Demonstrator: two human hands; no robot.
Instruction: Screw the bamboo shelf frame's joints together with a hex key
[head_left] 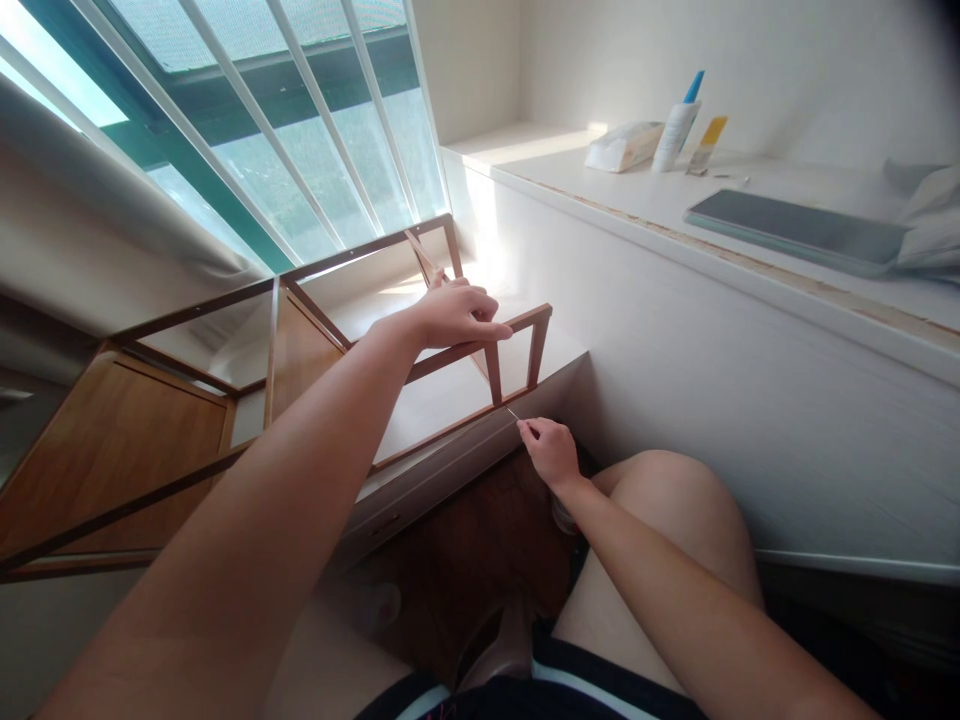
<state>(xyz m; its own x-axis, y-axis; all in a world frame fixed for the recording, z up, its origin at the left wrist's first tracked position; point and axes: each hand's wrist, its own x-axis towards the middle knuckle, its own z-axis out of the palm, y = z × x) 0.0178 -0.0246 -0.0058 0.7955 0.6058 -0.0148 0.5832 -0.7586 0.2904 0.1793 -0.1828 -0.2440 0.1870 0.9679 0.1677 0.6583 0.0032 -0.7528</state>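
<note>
Along the front edge of the low white cabinet (pixel 431 410), below the barred window (pixel 367 150), stands a brown wooden frame (pixel 300 340) with panels. One end of it is near the right front corner of this cabinet. The left hand (pixel 459 312) lies over an upper bar at this end, with the thumb stretched along it; the fingers are bent and partly hidden, so I cannot tell if they are closed around the wood. The right hand (pixel 551 452) is pinched together on a thin metal tool (pixel 513 413), whose tip reaches the foot of an upright at the front edge. On the higher white counter (pixel 630 190) at the right, near its back wall, are a soft packet (pixel 622 147), a white bottle (pixel 675 135) with blue nozzle and a yellow-topped item (pixel 707 145). Closer to the front edge lies a dark flat device (pixel 799 230).
</note>
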